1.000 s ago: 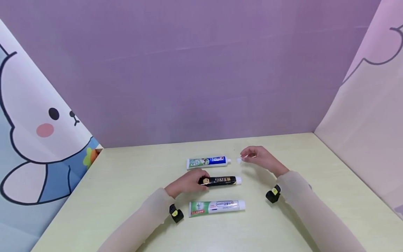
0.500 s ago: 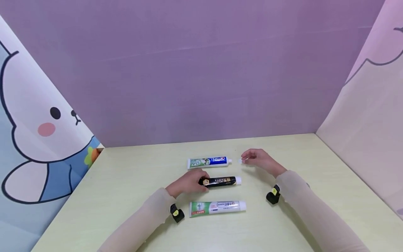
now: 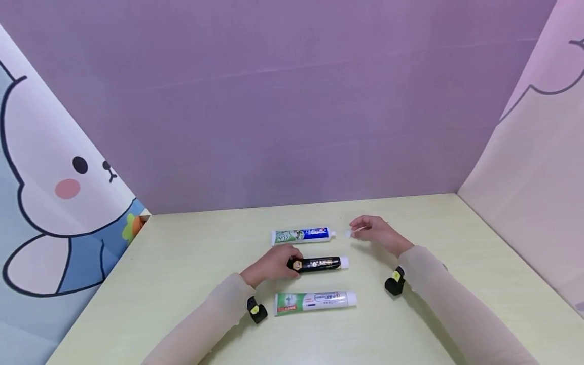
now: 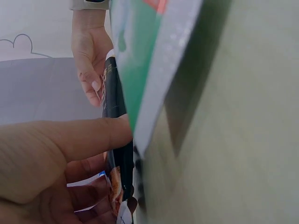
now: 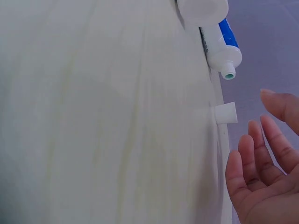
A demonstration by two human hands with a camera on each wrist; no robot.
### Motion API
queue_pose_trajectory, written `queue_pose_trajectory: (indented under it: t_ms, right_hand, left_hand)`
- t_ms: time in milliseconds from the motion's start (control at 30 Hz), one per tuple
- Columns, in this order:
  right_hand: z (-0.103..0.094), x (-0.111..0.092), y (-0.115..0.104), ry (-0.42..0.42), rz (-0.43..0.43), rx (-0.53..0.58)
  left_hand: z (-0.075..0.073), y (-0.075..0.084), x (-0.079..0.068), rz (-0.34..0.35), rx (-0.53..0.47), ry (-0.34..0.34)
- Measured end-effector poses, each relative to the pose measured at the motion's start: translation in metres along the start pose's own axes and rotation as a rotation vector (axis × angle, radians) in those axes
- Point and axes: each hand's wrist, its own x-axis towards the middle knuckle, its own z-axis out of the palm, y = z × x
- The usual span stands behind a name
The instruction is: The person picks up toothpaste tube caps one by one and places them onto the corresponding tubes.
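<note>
My left hand (image 3: 274,262) grips the tail end of a black toothpaste tube (image 3: 319,264) with a white cap, thumb on one side and fingers on the other. In the left wrist view the tube (image 4: 113,93) runs away from that thumb. My right hand (image 3: 374,233) is loosely curled beside a small white cap (image 3: 348,233). The right wrist view shows this cap (image 5: 226,113) on the table, apart from the fingers (image 5: 250,154). A blue and green toothpaste tube (image 3: 303,235) lies just left of the cap, its nozzle (image 5: 228,72) bare.
A green and white toothpaste tube (image 3: 315,302) with its cap on lies nearest me, close to my left wrist. Behind the pale table (image 3: 205,230) stands a purple wall (image 3: 292,111), with printed panels at both sides.
The black tube has turned slightly in my left hand, so its label faces differently. My right fingers have drawn a little closer together beside the cap. The other tubes stay put.
</note>
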Motion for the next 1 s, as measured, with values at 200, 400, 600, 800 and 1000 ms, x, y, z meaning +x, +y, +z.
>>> queue_pose_trajectory:
  t_ms: [200,400,600,800,1000]
  right_hand:
    - [-0.001,0.003,0.001,-0.006,0.040,0.036]
    - [0.000,0.004,0.003,-0.029,0.047,0.005]
    - [0.000,0.010,0.005,-0.022,0.063,-0.050]
    - [0.001,0.014,0.005,-0.005,0.087,-0.059]
    - [0.001,0.015,0.004,0.002,0.091,-0.078]
  left_hand:
    - [0.001,-0.001,0.002,-0.006,-0.002,-0.002]
    - [0.001,-0.001,0.002,-0.031,-0.022,-0.012]
    - [-0.003,-0.002,0.002,-0.030,-0.042,-0.023]
    - [-0.007,-0.003,0.002,-0.063,-0.135,-0.027]
    - [-0.014,-0.011,0.006,-0.030,-0.238,-0.038]
